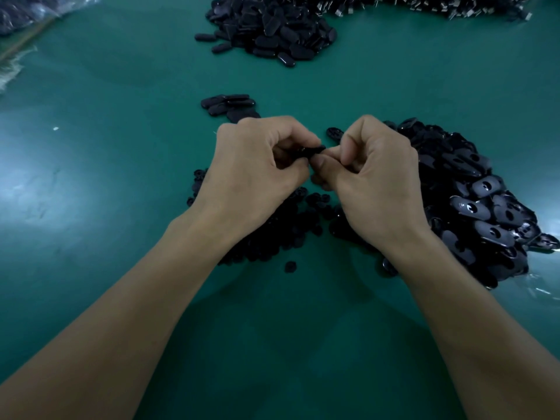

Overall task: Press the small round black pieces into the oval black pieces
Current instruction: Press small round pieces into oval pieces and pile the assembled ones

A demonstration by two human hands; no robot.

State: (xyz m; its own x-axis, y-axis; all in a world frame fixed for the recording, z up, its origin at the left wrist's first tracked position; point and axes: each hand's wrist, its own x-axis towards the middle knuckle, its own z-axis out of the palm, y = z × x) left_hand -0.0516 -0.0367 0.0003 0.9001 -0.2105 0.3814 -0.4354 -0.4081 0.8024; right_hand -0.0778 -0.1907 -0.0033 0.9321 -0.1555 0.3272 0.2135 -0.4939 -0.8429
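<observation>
- Oval pieces (472, 204) lie heaped on the desk (121, 183) at our right. The heap starts just behind the right hand (378, 189) and runs toward the near right edge. Several of them show a round hole in a glossy face.
- We see the round pieces (281, 228) in a lower heap beneath and between the two wrists, touching the oval heap's left side. One stray round piece (290, 266) lies just apart on the near side.
- Our left hand (257, 168) has its fingers curled and pinches a held piece (313, 149) above the desk, between the two heaps.
- The right hand is curled as well, with thumb and forefinger closed on the right end of the same piece, so the two hands meet at it.
- Little of the held piece shows between the fingertips. We cannot tell whether it is an oval alone or one with a round piece already in it.
- Another single round piece (333, 133) lies on the desk just behind the right knuckles.
- A small cluster (230, 105) of ovals sits just beyond the left hand.
- A far heap (272, 28) of ovals lies well apart at the top, with metal parts (439, 6) to its right.
- A clear bag (27, 13) lies in the far left corner.
</observation>
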